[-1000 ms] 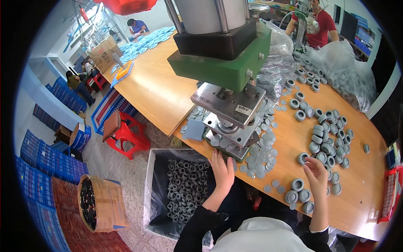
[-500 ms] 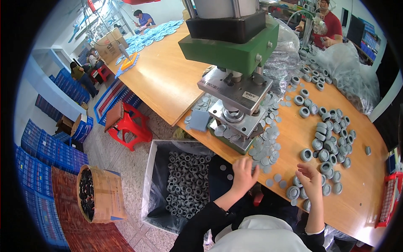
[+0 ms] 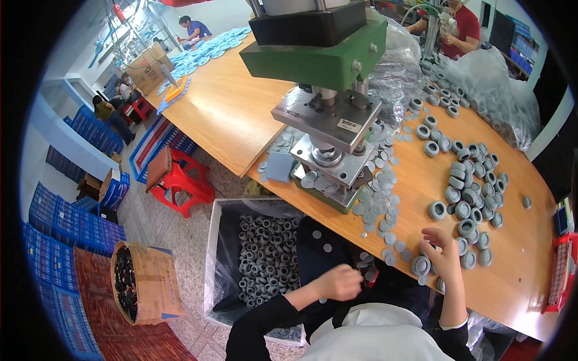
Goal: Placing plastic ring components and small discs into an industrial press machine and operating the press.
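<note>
Head view: seated person at a wooden workbench (image 3: 229,114), feeding a green-headed press (image 3: 328,57). Step in hand, judged: picking up the next part between press cycles.

Right hand (image 3: 444,256) rests at the near bench edge, fingers curled loosely over a grey rubber ring (image 3: 420,265). It touches the ring, but I cannot tell whether it has a firm grip. Left hand (image 3: 340,283) is pulled back over the lap, below the bench edge, closed in a loose fist. What it holds, if anything, is hidden; a few flat grey discs (image 3: 376,198) lie just beside it on the dark apron.

Press die plate (image 3: 328,157) is open, with some discs scattered on and around it. Next move probably calls for lifting one ring cleanly out of the crowded cluster, carrying it to the die and seating it flat, with fingers clear of the ram.

Counts:
- press: one
- grey rings on the bench: too many for an exact count, several dozen; the main cluster (image 3: 472,186) sits right of the press, and more lie farther back by the clear plastic bags (image 3: 494,78)
- flat discs: many dozen, spread from the die to the bench edge
- plastic-lined bin (image 3: 259,253) of finished grey rings on the floor: one, well filled
- red stool (image 3: 180,177): one close by
- cardboard box of dark parts (image 3: 141,283): one
- blue crates (image 3: 57,222): stacked at left, number unclear
- other people: at least three, far off
</note>
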The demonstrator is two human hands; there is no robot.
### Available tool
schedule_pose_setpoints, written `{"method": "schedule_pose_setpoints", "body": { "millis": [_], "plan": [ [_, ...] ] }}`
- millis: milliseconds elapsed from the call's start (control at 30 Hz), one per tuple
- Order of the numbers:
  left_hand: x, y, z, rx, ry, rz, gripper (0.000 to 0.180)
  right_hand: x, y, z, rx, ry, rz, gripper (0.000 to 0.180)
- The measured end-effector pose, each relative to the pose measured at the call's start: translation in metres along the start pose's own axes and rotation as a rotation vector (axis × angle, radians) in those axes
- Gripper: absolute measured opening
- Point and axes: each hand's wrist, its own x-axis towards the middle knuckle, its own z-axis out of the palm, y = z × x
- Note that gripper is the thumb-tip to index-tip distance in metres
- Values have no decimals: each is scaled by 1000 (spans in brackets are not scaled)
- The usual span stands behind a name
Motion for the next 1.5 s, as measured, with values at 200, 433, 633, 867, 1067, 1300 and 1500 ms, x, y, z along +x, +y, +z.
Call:
{"method": "schedule_pose_setpoints", "body": {
  "millis": [200, 433, 633, 867, 1067, 1300, 1500],
  "plan": [
    [-37, -67, 23, 268, 127, -1216, 83, 2, 0, 4, -21, -8, -35, 29],
    [2, -22, 57, -291, -238, -976, 73, 5, -6, 7, -77, -50, 0, 30],
    [-47, 22, -27, -233, -68, -554, 70, 8, 1, -2, -69, -18, 26, 30],
    [-67, -8, -2, 4, -390, -207, 44, 21, -1, 1, -84, -55, -19, 31],
    [3, -60, 4, 40, -400, -462, 55, 40, 8, -2, -336, 35, -190, 36],
    [13, -66, -45, -200, -582, -539, 64, 72, 44, -13, -600, 44, -152, 52],
    [30, -42, -134, -637, -148, -698, 26, 84, 43, -19, -176, 70, -212, 30]
  ]
}}
